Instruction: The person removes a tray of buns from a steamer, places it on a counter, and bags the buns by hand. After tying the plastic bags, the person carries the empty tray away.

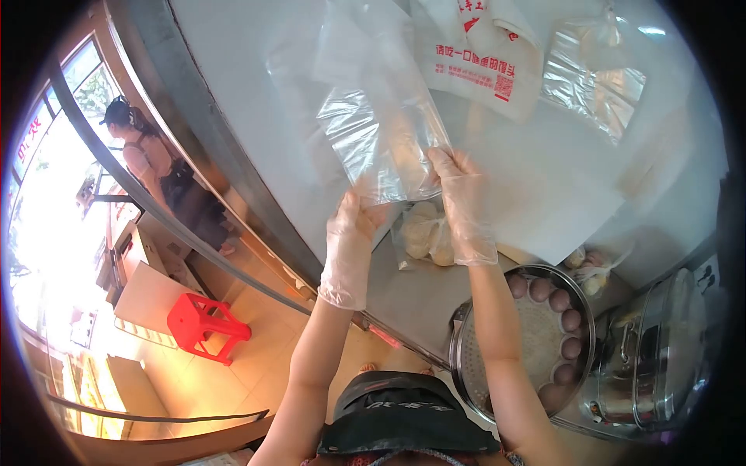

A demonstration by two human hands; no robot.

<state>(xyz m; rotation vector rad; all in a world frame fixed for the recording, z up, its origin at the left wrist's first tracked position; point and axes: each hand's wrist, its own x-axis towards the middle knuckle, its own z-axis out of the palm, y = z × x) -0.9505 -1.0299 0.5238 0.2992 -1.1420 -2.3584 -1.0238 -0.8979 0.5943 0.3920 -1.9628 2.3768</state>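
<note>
A clear plastic bag point(385, 124) stretches out over the white table, its near edge between my two hands. My left hand point(353, 233), in a thin clear glove, pinches that edge at its left corner. The right side of the same edge is in the grip of my right hand point(463, 194), gloved the same way. Just below the bag sits a knotted clear bag of pale round buns point(423, 233), partly hidden by my right hand. A white bag with red print point(486, 62) lies beyond my right hand.
Another filled clear bag point(597, 74) lies at the far right of the table point(536, 179). Beside my right forearm stands a round steamer tray point(509, 396) with brown eggs along its rim, near a shiny metal pot point(649, 349). A red stool point(203, 322) and a person point(155, 159) are at left.
</note>
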